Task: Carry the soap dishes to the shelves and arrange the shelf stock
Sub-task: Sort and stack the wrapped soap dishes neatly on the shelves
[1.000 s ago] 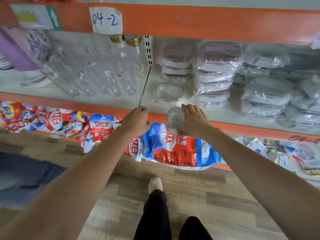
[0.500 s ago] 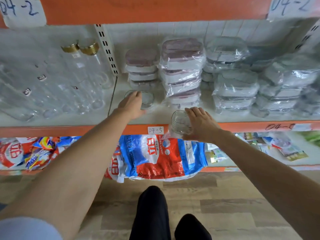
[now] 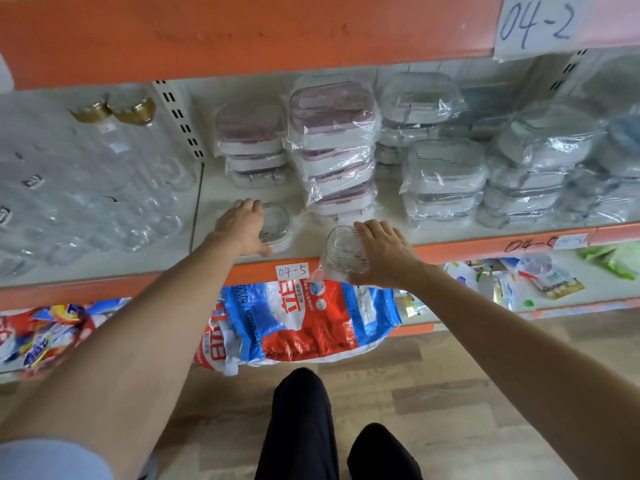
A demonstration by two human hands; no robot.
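Two loose clear soap dishes in play. Left hand point(image 3: 242, 226) is on the shelf board point(image 3: 304, 242) at frame centre, fingers and thumb wrapped around the left side of clear soap dish 1 point(image 3: 275, 223), which sits flat on the board just in front of the pink stacks. Right hand point(image 3: 384, 252) grips clear soap dish 2 point(image 3: 343, 251) at the shelf's front edge, lower centre, dish tilted and partly over the orange rail point(image 3: 467, 245); can't tell if it touches the board.

Stock behind, upper centre: pink-lidded stack point(image 3: 251, 147), 3 dishes visible, bare. Beside it a bagged pink stack point(image 3: 334, 147), about 4 visible. Right of that, grey-lidded bagged stacks point(image 3: 445, 178), at least 3 piles; exact count lost in the plastic wrap.

Upper left: clear glass bottles point(image 3: 86, 188) lying down, 2 gold caps point(image 3: 114, 110) visible; bottle count unreadable.

Labels: "04-5" tag point(image 3: 292, 271) on the rail, "04-2" tag point(image 3: 535, 24) top right. Lower shelf, centre: 1 large red-blue detergent bag point(image 3: 298, 320).
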